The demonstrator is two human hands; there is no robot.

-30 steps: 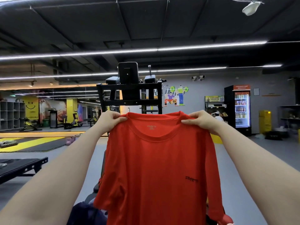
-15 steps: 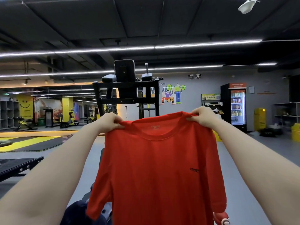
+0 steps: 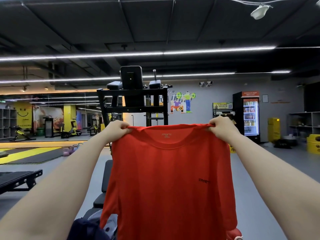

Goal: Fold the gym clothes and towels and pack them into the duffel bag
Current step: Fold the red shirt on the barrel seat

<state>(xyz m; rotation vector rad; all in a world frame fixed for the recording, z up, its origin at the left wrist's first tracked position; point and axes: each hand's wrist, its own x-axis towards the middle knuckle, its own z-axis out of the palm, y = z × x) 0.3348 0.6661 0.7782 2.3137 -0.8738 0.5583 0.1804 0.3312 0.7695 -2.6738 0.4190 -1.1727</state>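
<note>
While held up, red shirt [image 3: 169,179], unfolded.

A red T-shirt [image 3: 169,179] is hanging unfolded in the air, stretched flat by its shoulders, neckline uppermost with the printed neck label showing. A small dark logo is sitting on the chest, and both short sleeves are drooping.

Ahead of me stands a black exercise station [image 3: 133,94] with padded rests on top. On the grey wall behind it is a cartoon weightlifter mural [image 3: 183,103]. To my right glows a drinks fridge [image 3: 249,116], with a yellow bin [image 3: 313,143] further right. On my left lie purple kettlebells [image 3: 69,150] beside a yellow-striped mat [image 3: 26,154], and a smiley-face poster [image 3: 23,114] hangs beyond.
</note>
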